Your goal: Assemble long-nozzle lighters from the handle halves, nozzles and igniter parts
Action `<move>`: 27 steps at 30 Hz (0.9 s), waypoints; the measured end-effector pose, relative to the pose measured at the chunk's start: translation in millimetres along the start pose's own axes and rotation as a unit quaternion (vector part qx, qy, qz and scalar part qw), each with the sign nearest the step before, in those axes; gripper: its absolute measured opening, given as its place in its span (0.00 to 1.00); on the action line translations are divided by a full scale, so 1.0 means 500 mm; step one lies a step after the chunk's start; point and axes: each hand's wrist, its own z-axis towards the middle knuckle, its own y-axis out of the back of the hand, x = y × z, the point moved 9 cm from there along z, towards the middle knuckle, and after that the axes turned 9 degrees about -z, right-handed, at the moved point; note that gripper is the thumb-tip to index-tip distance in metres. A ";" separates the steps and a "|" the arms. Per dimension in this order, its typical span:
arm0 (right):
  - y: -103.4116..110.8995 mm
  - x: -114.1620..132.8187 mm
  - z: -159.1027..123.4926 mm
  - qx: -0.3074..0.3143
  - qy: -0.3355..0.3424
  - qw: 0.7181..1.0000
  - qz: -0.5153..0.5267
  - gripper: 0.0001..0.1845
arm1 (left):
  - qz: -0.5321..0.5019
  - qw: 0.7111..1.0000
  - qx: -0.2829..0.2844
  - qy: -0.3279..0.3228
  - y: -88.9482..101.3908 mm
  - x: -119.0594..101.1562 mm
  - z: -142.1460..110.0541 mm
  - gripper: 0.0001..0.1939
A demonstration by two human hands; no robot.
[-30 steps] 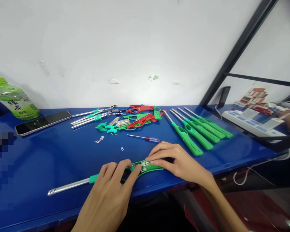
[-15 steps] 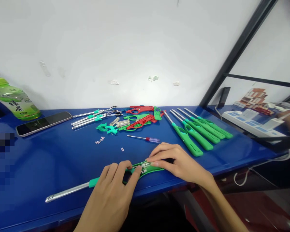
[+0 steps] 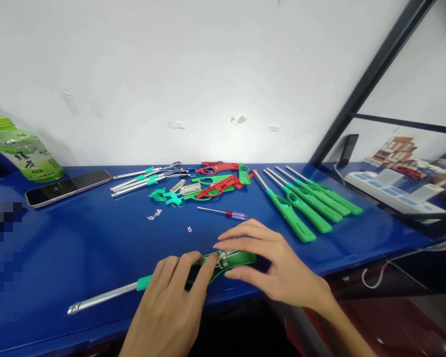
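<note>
An opened gas lighter lies near the table's front edge, its long metal tube (image 3: 100, 299) pointing left and its green half-casing (image 3: 247, 257) on the right. Small clear and metal parts (image 3: 228, 254) show inside the casing. My left hand (image 3: 171, 292) is closed over the lighter's middle, with thumb and forefinger at the inner parts. My right hand (image 3: 269, 258) hovers around the casing's right end, thumb on the near side and fingers on the far side, spread apart. Whether its fingertips touch the casing I cannot tell.
Behind lie a screwdriver (image 3: 223, 212), red casing halves (image 3: 217, 187), loose metal tubes (image 3: 137, 183) and small white pieces (image 3: 155, 214). Several whole green lighters (image 3: 292, 218) rest at right. A phone (image 3: 69, 188) and a bottle (image 3: 24, 151) are at left, a power strip (image 3: 394, 196) far right.
My right thumb and fingers have come apart from their pinch at the lighter's inner parts, uncovering more of the casing. My left hand stays on the lighter.
</note>
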 end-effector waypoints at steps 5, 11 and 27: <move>-0.035 0.027 0.003 0.034 0.027 0.998 -0.036 0.16 | -0.080 0.988 -0.112 0.075 0.044 0.025 0.001 0.14; -0.042 0.025 -0.001 0.048 0.035 0.998 -0.035 0.17 | -0.101 0.983 -0.117 0.100 0.051 0.035 0.002 0.15; -0.054 0.013 -0.004 0.080 0.008 0.995 -0.053 0.17 | -0.117 0.985 -0.091 0.088 0.042 0.035 0.008 0.17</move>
